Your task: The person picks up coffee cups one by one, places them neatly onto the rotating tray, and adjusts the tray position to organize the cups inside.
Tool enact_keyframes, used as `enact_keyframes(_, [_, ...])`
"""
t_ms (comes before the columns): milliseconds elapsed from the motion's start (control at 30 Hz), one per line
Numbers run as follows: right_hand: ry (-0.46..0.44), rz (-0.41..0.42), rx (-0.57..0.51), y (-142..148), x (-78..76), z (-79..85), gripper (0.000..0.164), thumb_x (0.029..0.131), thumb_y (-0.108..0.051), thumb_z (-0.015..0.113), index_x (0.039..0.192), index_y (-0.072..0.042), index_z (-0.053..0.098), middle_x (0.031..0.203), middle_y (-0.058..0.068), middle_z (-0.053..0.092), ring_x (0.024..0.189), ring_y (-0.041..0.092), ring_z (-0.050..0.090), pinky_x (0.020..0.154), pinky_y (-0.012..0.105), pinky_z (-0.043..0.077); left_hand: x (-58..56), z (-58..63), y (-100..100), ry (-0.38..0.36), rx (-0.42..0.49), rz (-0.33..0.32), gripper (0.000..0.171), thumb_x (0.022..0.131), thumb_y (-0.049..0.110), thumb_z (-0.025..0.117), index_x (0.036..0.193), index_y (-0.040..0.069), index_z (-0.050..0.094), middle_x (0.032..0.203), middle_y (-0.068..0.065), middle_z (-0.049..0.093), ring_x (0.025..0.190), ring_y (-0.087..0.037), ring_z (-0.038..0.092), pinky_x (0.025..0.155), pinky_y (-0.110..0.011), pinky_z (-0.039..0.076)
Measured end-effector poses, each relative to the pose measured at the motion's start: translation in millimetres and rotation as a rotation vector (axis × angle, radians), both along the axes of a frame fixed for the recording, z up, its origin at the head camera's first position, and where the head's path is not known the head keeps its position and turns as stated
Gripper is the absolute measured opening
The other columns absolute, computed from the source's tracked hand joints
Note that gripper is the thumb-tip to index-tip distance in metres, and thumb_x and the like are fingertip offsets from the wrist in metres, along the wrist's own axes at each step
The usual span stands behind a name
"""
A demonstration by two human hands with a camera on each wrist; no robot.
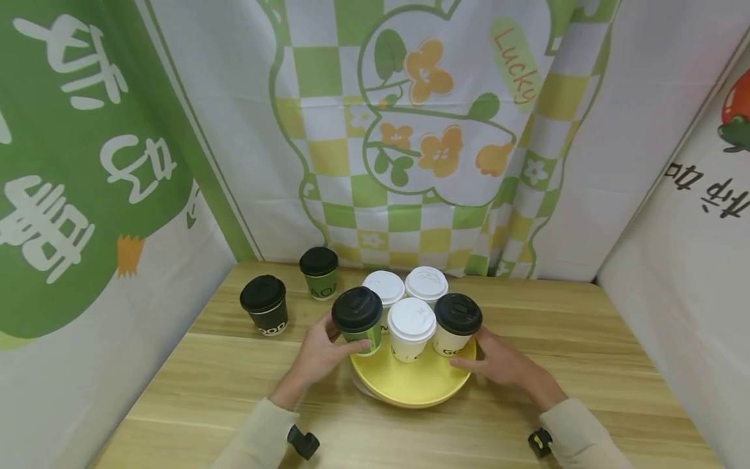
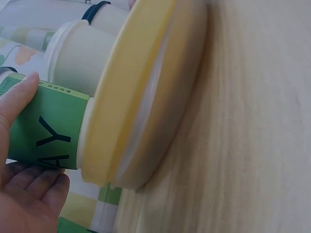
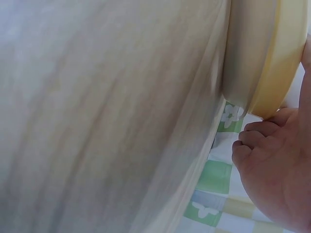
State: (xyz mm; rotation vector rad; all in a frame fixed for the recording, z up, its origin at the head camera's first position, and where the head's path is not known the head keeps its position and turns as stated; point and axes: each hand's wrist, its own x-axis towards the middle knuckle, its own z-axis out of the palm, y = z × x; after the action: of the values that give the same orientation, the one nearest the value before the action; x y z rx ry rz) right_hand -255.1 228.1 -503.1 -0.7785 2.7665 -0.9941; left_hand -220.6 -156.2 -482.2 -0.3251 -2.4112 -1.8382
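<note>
My left hand (image 1: 322, 348) holds a green paper cup (image 2: 53, 124) with a black lid, thumb on its near side and fingers on the far side. The cup stands at the left of a round yellow tray (image 1: 410, 387). At the tray's right edge, my right hand (image 1: 506, 358) has its thumb and fingers spread beside a white paper cup with a black lid (image 1: 454, 326). In the right wrist view its fingers lie close to the tray's rim (image 3: 279, 63). Three white-lidded cups, one in front (image 1: 410, 339), stand among the others on the tray.
Left of the tray, a black cup (image 1: 268, 316) and a green cup (image 1: 321, 280), both with black lids, stand on the wooden table (image 1: 586, 365). A checked curtain (image 1: 381, 221) hangs along the table's back edge. Printed cloth walls flank both sides.
</note>
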Motion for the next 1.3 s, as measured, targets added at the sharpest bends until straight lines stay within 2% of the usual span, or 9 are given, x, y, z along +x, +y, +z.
enact_keyframes(167, [0.022, 0.001, 0.007, 0, 0.2, -3.2, 0.094, 0.094, -0.061, 0.073, 0.165, -0.014, 0.033, 0.163, 0.018, 0.048, 0.15, 0.039, 0.047, 0.122, 0.061, 0.04, 1.3, -1.3, 3, 0.03, -0.016, -0.007, 0.066, 0.078, 0.02, 0.096, 0.137, 0.014, 0.068, 0.133, -0.008, 0.074, 0.133, -0.031, 0.066, 0.122, -0.054, 0.043])
enact_keyframes(300, [0.018, 0.009, -0.008, 0, 0.1, -4.5, 0.094, 0.095, -0.059, 0.073, 0.166, -0.014, 0.03, 0.165, 0.018, 0.045, 0.152, 0.039, 0.045, 0.123, 0.061, 0.038, 1.9, 0.0, 5, 0.036, -0.036, 0.013, 0.066, 0.074, 0.022, 0.099, 0.134, 0.016, 0.071, 0.133, -0.003, 0.075, 0.133, -0.029, 0.066, 0.121, -0.053, 0.044])
enact_keyframes(400, [0.015, 0.019, -0.021, 1, 1.1, -4.5, 0.093, 0.096, -0.057, 0.073, 0.166, -0.014, 0.03, 0.165, 0.018, 0.045, 0.152, 0.039, 0.044, 0.123, 0.062, 0.038, 2.8, -0.9, 5, 0.033, -0.038, 0.025, 0.065, 0.074, 0.022, 0.099, 0.133, 0.018, 0.072, 0.133, -0.002, 0.075, 0.134, -0.028, 0.066, 0.121, -0.052, 0.045])
enact_keyframes(700, [0.018, 0.017, -0.032, 0, 2.1, -4.8, 0.092, 0.096, -0.056, 0.074, 0.165, -0.012, 0.031, 0.163, 0.02, 0.046, 0.151, 0.04, 0.045, 0.122, 0.061, 0.038, 4.9, -9.1, 9, 0.062, -0.033, 0.004, 0.064, 0.076, 0.023, 0.098, 0.134, 0.018, 0.071, 0.136, -0.003, 0.074, 0.135, -0.03, 0.065, 0.12, -0.055, 0.045])
enact_keyframes(967, [-0.002, 0.011, -0.024, -1, 3.3, -3.7, 0.093, 0.095, -0.058, 0.073, 0.164, -0.012, 0.032, 0.163, 0.019, 0.046, 0.151, 0.04, 0.045, 0.122, 0.061, 0.039, 6.6, -15.5, 11, 0.048, -0.105, 0.064, 0.067, 0.071, 0.031, 0.1, 0.13, 0.018, 0.073, 0.133, 0.0, 0.075, 0.137, -0.028, 0.064, 0.121, -0.05, 0.045])
enact_keyframes(1167, [-0.014, 0.029, -0.044, -2, 1.8, 0.1, 0.092, 0.096, -0.055, 0.074, 0.164, -0.012, 0.031, 0.164, 0.019, 0.045, 0.153, 0.04, 0.043, 0.124, 0.062, 0.037, 7.0, -16.2, 12, 0.066, -0.183, 0.136, 0.069, 0.07, 0.038, 0.1, 0.129, 0.016, 0.073, 0.13, -0.005, 0.076, 0.136, -0.032, 0.064, 0.118, -0.055, 0.047])
enact_keyframes(1300, [-0.013, 0.036, -0.043, -2, 2.3, 0.0, 0.091, 0.096, -0.056, 0.073, 0.163, -0.011, 0.031, 0.163, 0.019, 0.047, 0.152, 0.04, 0.044, 0.123, 0.062, 0.037, 5.9, -15.2, 13, 0.076, -0.197, 0.127, 0.083, 0.071, 0.04, 0.1, 0.142, 0.014, 0.066, 0.14, -0.008, 0.071, 0.14, -0.033, 0.06, 0.121, -0.057, 0.043])
